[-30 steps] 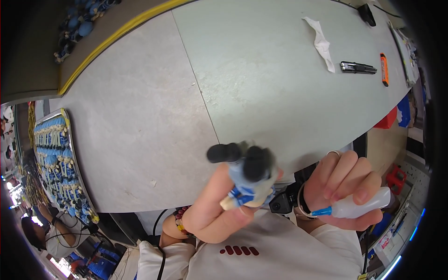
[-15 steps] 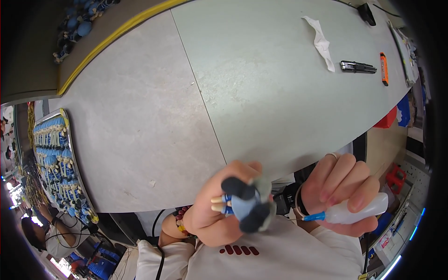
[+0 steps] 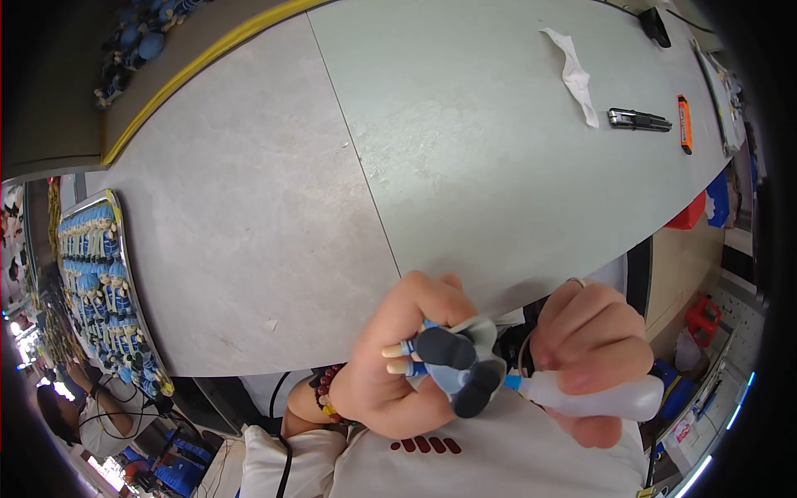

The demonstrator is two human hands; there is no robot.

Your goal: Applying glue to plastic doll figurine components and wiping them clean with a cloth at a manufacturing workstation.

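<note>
My left hand (image 3: 398,357) is closed around a small figurine (image 3: 452,353) in blue with black boots and a grey-green skirt or coat edge. Its boot soles face up toward me and its two pale hands stick out to the left. From the right, my right hand (image 3: 594,349) grips a white squeeze bottle (image 3: 602,397), lying sideways. The bottle's blue nozzle (image 3: 512,382) reaches the figurine's right side; whether its tip touches is hidden behind the boots. Both hands are over my lap, at the table's near edge.
A tray (image 3: 137,307) of similar blue figurines stands at the table's left end. More figurines (image 3: 145,41) lie at the upper left beyond a yellow edge. At the far right are white tissue (image 3: 573,75), a black tool (image 3: 639,120) and an orange cutter (image 3: 685,124). Another person (image 3: 95,407) sits lower left.
My right hand has moved left, bringing the bottle's nozzle to the figurine. My left hand has tilted the figurine so that its boot soles show more fully.
</note>
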